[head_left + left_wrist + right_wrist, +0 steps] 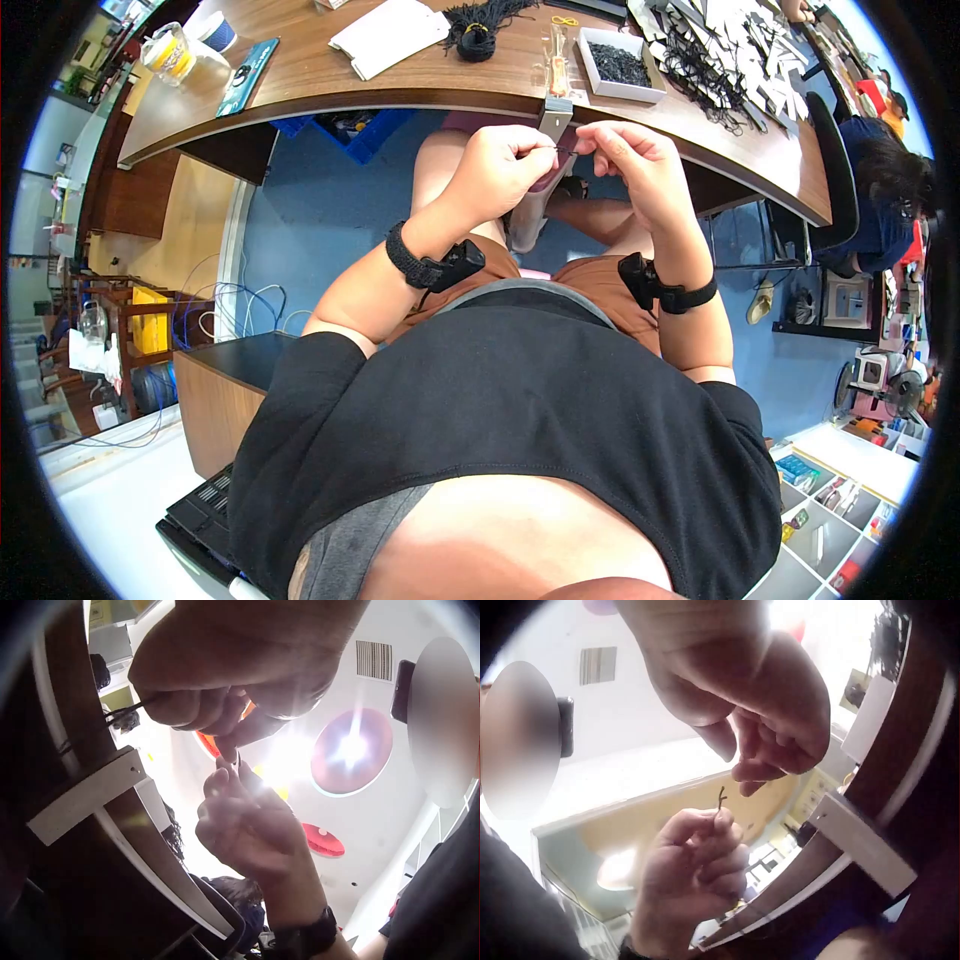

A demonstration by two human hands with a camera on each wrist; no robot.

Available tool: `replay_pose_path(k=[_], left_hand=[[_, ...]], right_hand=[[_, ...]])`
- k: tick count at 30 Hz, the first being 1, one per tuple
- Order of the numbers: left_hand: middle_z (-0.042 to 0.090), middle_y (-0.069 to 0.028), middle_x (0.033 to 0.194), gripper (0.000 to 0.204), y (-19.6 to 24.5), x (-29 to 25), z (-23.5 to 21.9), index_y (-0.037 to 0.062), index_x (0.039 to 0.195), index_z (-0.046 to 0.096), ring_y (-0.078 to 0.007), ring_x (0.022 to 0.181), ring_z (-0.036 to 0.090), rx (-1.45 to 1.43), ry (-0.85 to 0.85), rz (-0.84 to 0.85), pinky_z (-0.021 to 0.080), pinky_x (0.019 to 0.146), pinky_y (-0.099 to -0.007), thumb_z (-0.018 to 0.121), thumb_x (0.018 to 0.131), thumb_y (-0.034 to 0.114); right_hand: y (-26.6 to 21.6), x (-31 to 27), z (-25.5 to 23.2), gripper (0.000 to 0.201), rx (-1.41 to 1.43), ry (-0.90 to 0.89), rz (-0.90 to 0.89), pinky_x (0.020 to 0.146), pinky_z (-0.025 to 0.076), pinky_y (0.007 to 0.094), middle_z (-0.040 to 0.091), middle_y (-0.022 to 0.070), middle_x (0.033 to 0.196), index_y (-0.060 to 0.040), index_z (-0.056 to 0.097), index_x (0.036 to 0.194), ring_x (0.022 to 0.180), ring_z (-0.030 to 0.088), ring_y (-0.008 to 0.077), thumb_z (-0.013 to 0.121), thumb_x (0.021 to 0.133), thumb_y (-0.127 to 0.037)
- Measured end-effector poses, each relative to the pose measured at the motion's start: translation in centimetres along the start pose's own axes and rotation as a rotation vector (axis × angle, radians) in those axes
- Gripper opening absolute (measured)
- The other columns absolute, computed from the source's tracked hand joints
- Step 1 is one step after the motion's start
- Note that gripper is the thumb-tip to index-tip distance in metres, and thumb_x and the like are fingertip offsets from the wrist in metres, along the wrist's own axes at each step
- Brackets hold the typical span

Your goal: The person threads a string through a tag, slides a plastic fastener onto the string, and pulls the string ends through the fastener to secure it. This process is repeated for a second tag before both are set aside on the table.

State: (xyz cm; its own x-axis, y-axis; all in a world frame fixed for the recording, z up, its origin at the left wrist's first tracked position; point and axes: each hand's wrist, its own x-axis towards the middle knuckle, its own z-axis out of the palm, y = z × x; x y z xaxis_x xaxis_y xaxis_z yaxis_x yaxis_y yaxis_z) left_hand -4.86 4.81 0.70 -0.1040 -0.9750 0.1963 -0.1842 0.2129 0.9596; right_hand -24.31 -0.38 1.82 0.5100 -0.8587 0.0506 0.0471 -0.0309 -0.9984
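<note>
My left hand (500, 175) pinches a thin black cord (721, 798) between thumb and forefinger. A short forked end of the cord stands up from those fingertips in the right wrist view. In the left wrist view, dark strands (124, 714) trail from the other side of the same hand towards the table. My right hand (642, 165) is close beside it, fingers loosely bent, thumb and forefinger parted. Its fingertips are just above the cord end in the right wrist view. Both hands are in front of a pale block (556, 118) at the table edge.
On the wooden table (300, 85) are a white tray (655, 92) of small black pieces, a black cord bundle (478, 42), white sheets (388, 38) and a heap of white tags with black cords (700, 75). A blue bin (365, 140) is under the table.
</note>
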Motion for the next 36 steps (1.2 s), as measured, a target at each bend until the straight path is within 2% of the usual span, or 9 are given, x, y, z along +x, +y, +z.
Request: replay_pose_path(k=[5,9,12,15,18,22,26,30,36], left_hand=[[0.066,-0.0026,0.075,0.014,-0.2,0.1,0.0,0.0001,0.079,0.067,-0.0068,0.068,0.058,-0.088,-0.013,0.008,0.046,0.064,-0.0220,0.059,0.083,0.012],[0.066,-0.0024,0.076,0.015,-0.1,-0.1,0.2,-0.0001,0.084,0.067,-0.0064,0.070,0.058,-0.179,-0.063,-0.047,0.046,0.065,-0.0217,0.058,0.085,0.011],[0.066,-0.0025,0.079,0.015,1.0,-0.3,-0.1,-0.0005,0.089,0.067,-0.0072,0.073,0.059,0.115,-0.043,0.010,0.047,0.065,-0.0218,0.057,0.087,0.011],[0.067,-0.0029,0.080,0.016,-0.5,0.0,0.4,-0.0001,0.092,0.067,-0.0064,0.071,0.058,-0.076,-0.015,0.070,0.047,0.065,-0.0218,0.060,0.086,0.013],[0.066,-0.0034,0.079,0.018,-0.2,0.2,0.5,0.0003,0.087,0.066,-0.0058,0.069,0.056,-0.029,0.066,0.082,0.045,0.063,-0.0212,0.060,0.086,0.017],[0.057,0.0001,0.067,0.022,-1.6,0.9,-0.8,0.0021,0.080,0.063,-0.0067,0.059,0.050,0.187,0.034,0.055,0.038,0.051,-0.0181,0.056,0.089,0.021],[0.038,0.0059,0.057,0.017,-2.5,1.2,-1.5,0.0027,0.091,0.061,-0.0026,0.048,0.031,-0.997,-0.162,-0.527,0.021,0.038,-0.0167,0.056,0.089,0.018],[0.049,0.0047,0.063,0.017,-1.5,1.0,-0.9,0.0017,0.093,0.064,-0.0024,0.052,0.038,-0.917,-0.207,-0.507,0.024,0.042,-0.0165,0.058,0.088,0.017],[0.060,-0.0011,0.074,0.015,-0.9,0.4,0.5,-0.0004,0.092,0.064,-0.0012,0.053,0.042,-0.554,-0.129,-0.294,0.028,0.044,-0.0151,0.061,0.086,0.013]], right_hand=[[-1.2,-0.2,0.6,0.024,-0.240,-0.106,0.020,0.067,0.046,0.0210,0.066,0.0027,0.083,0.0010,0.065,0.101,0.069,0.055,0.0061,0.062,0.087,-0.018],[-0.8,0.0,0.8,0.018,0.001,-0.130,0.220,0.059,0.040,0.0165,0.065,0.0025,0.083,-0.0007,0.064,0.096,0.065,0.051,0.0041,0.064,0.086,-0.015],[0.2,0.4,0.7,0.013,0.079,-0.090,0.157,0.059,0.040,0.0167,0.064,0.0016,0.079,-0.0023,0.064,0.091,0.064,0.050,0.0036,0.065,0.085,-0.013],[0.5,0.4,0.8,0.012,0.199,-0.050,0.106,0.058,0.040,0.0167,0.063,0.0020,0.079,-0.0025,0.064,0.089,0.064,0.049,0.0044,0.066,0.083,-0.012],[0.6,0.3,0.9,0.009,0.026,0.092,-0.063,0.059,0.042,0.0176,0.063,0.0012,0.080,-0.0018,0.064,0.088,0.065,0.051,0.0052,0.067,0.082,-0.009],[-0.5,-0.5,1.2,0.009,-0.749,0.330,-0.597,0.060,0.047,0.0280,0.062,0.0070,0.077,-0.0017,0.064,0.082,0.066,0.059,0.0167,0.068,0.074,-0.003],[0.3,-0.8,0.0,0.020,-1.074,0.117,-0.967,0.062,0.047,0.0329,0.061,0.0069,0.081,-0.0036,0.064,0.085,0.069,0.058,0.0230,0.065,0.065,-0.003],[0.4,-1.5,1.0,0.020,-1.116,-0.027,-0.919,0.061,0.047,0.0321,0.061,0.0061,0.080,-0.0054,0.065,0.087,0.068,0.058,0.0213,0.065,0.067,-0.006],[-0.1,-0.8,2.0,0.011,-0.803,0.210,-0.606,0.062,0.050,0.0283,0.062,0.0088,0.077,-0.0041,0.068,0.083,0.069,0.062,0.0229,0.069,0.073,-0.007]])
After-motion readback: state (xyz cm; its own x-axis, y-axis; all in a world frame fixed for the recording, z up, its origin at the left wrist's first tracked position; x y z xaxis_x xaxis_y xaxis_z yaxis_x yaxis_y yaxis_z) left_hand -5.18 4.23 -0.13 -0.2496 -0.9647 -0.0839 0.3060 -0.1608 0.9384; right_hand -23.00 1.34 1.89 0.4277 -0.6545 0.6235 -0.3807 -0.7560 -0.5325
